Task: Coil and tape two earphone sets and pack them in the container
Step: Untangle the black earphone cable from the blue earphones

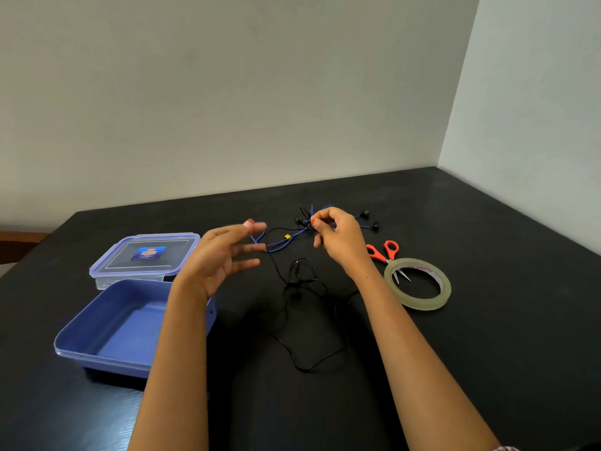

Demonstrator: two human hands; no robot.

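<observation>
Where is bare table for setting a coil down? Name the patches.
Free: the table right of the tape, and the strip behind the lid along the wall. Crowded: the middle, where earphone cords sprawl between the container and scissors.

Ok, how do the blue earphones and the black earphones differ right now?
The blue earphones have a blue cable with a yellow piece; the black earphones are all black. The right hand pinches the blue earphones, while the black earphones lie mostly slack on the table, nearer the person. Both are uncoiled, untaped and outside the container.
</observation>
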